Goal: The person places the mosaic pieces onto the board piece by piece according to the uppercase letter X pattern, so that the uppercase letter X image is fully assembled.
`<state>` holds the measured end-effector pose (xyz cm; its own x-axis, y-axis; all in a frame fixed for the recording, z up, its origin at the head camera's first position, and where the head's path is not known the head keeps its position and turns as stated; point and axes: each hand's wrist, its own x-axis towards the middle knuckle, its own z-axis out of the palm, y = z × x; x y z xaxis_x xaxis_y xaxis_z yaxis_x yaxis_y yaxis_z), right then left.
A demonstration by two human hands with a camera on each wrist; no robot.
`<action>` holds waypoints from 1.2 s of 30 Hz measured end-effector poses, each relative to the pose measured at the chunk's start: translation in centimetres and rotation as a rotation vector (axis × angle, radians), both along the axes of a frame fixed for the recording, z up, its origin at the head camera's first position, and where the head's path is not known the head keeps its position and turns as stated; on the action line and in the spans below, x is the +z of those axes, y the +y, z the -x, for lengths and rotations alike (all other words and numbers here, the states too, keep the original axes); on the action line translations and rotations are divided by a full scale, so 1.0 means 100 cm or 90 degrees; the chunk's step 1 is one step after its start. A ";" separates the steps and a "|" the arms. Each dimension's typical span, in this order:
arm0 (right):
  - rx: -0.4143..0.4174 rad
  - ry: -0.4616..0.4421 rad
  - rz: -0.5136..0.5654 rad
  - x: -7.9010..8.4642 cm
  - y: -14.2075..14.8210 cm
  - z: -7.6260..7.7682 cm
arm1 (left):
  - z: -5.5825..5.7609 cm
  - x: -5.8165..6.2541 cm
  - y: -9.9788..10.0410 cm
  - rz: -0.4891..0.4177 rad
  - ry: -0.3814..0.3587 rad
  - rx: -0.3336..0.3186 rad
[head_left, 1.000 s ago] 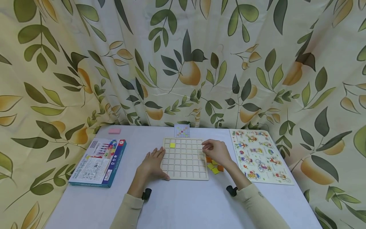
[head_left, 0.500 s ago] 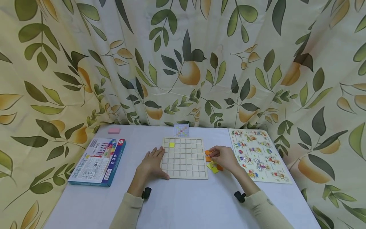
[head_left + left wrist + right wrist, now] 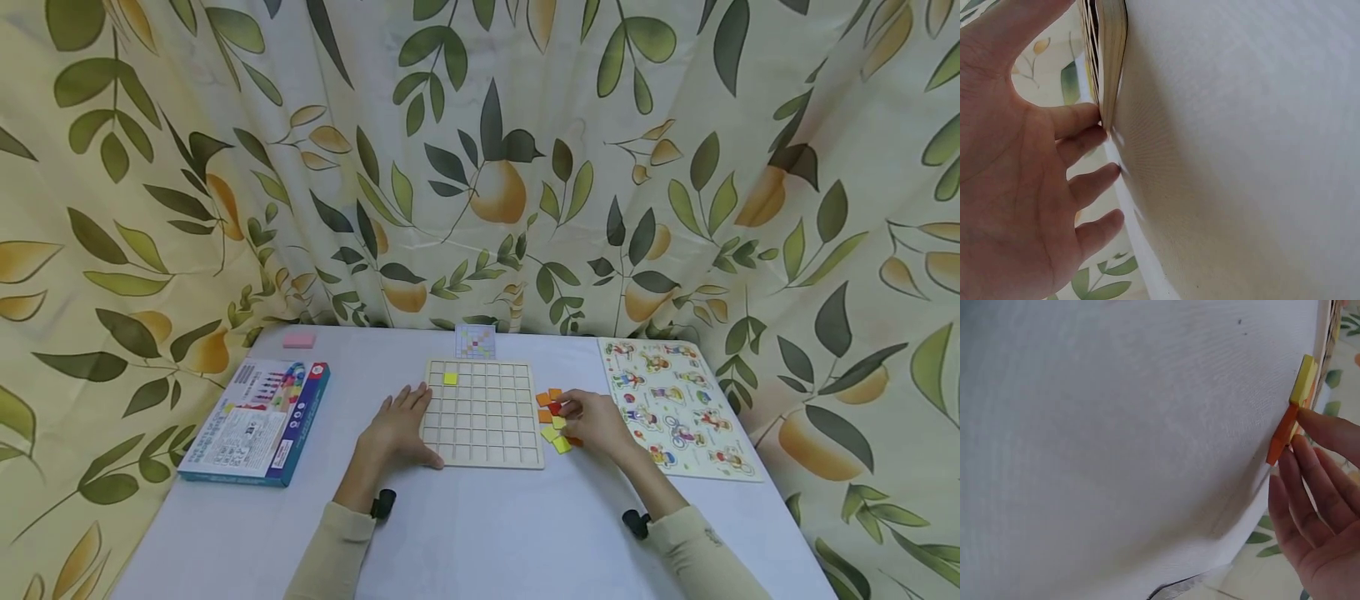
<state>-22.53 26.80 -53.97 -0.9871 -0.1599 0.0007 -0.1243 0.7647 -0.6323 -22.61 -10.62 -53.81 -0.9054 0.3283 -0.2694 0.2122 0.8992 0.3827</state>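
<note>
A wooden grid board (image 3: 486,425) lies at the middle of the table, with a yellow square tile (image 3: 451,379) in its top row. My left hand (image 3: 397,429) rests at the board's left edge with its fingers spread; in the left wrist view, fingertips (image 3: 1088,115) touch the board's side. My right hand (image 3: 596,421) is at a small pile of tiles right of the board. A red tile (image 3: 554,409), orange tiles (image 3: 543,416) and yellow tiles (image 3: 561,444) show there. In the right wrist view, its relaxed fingers and thumb are around an orange tile (image 3: 1282,434), beside a yellow tile (image 3: 1303,380).
A small patterned card (image 3: 476,342) stands behind the board. On the left lie a blue-edged box (image 3: 255,423) and a pink block (image 3: 299,341). A picture puzzle board (image 3: 675,408) lies at the right. A leaf-patterned curtain (image 3: 495,275) hangs behind the table.
My right hand has moved from the board's upper right corner down and right to the tile pile, uncovering orange and red tiles. My left hand has stayed at the board's edge.
</note>
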 end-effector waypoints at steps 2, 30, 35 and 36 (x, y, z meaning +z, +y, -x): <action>0.008 0.008 -0.015 -0.001 0.000 0.001 | 0.000 0.000 0.000 0.002 -0.001 -0.002; 0.022 0.021 -0.046 0.009 -0.001 0.007 | 0.001 -0.001 0.001 -0.003 0.007 0.000; 0.033 0.043 -0.034 0.015 -0.007 0.009 | -0.001 0.000 0.001 0.001 0.010 -0.002; 0.033 0.046 -0.030 0.015 -0.008 0.010 | -0.001 -0.001 0.000 0.001 0.010 -0.002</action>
<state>-23.53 25.96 -52.45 -0.9752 -0.2121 0.0628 -0.2082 0.7845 -0.5841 -22.48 -10.59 -53.86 -0.9084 0.3308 -0.2557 0.2210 0.8990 0.3780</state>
